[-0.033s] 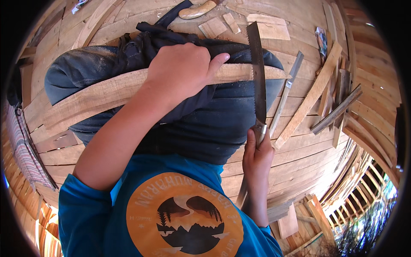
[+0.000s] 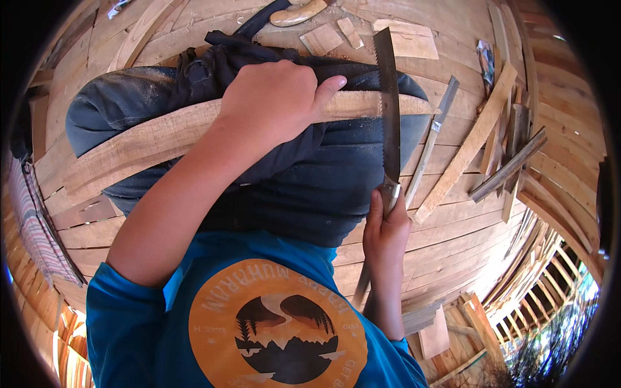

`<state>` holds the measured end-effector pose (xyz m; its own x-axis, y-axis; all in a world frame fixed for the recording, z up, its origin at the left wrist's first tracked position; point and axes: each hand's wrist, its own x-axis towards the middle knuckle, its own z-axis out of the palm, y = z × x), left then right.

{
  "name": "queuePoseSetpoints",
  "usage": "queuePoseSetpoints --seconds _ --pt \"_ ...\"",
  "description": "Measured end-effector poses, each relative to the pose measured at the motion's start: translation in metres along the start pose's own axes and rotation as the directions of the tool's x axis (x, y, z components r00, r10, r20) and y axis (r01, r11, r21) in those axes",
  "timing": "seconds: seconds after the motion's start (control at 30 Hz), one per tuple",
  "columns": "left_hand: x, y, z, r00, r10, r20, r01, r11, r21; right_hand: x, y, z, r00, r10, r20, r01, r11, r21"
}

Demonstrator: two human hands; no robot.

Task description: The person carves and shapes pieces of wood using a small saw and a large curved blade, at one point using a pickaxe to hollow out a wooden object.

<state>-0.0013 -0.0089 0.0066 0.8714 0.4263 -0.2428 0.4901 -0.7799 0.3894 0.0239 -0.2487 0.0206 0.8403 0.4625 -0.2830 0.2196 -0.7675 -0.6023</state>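
A long, slightly curved wooden board (image 2: pixel 139 143) lies across my lap, over dark trousers dusted with sawdust. My left hand (image 2: pixel 275 97) is closed over the board right of its middle, thumb stretched along it toward the right. With closed fingers, my right hand (image 2: pixel 387 223) grips the handle of a hand saw (image 2: pixel 391 110). The dark toothed blade points away from me and crosses the board near its narrow right end. Its teeth face left. How deep the blade sits in the wood I cannot tell.
Beyond my lap lie a wooden-handled tool (image 2: pixel 299 14) and small wood offcuts (image 2: pixel 321 41). To the right are a metal-bladed tool (image 2: pixel 432 136), a long wood strip (image 2: pixel 469 142) and a dark stick (image 2: pixel 509 165). Striped cloth (image 2: pixel 40 220) hangs at the left.
My right hand and the saw have shifted slightly away from me along the blade's line. The board and my left hand stay almost where they were.
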Motion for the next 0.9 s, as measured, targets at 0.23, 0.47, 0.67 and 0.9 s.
queuePoseSetpoints --seconds 0.23,0.47,0.67,0.9 --pt "0.002 0.000 -0.001 1.000 -0.013 0.006 0.013 1.000 0.015 -0.013 0.010 0.012 0.995 -0.062 -0.079 0.066 0.997 0.047" --pt "0.008 -0.001 -0.001 0.999 -0.031 0.038 0.030 0.999 0.018 0.014 0.006 0.014 1.000 -0.011 -0.018 0.011 1.000 0.012" --pt "0.009 -0.002 0.003 0.999 -0.040 -0.001 0.040 0.998 0.043 -0.031 0.023 0.016 0.998 0.017 -0.062 -0.008 0.989 0.148" --pt "0.006 -0.001 0.000 0.996 -0.083 0.031 0.080 0.995 0.064 -0.013 0.010 0.009 0.999 -0.007 -0.041 0.011 0.995 0.099"
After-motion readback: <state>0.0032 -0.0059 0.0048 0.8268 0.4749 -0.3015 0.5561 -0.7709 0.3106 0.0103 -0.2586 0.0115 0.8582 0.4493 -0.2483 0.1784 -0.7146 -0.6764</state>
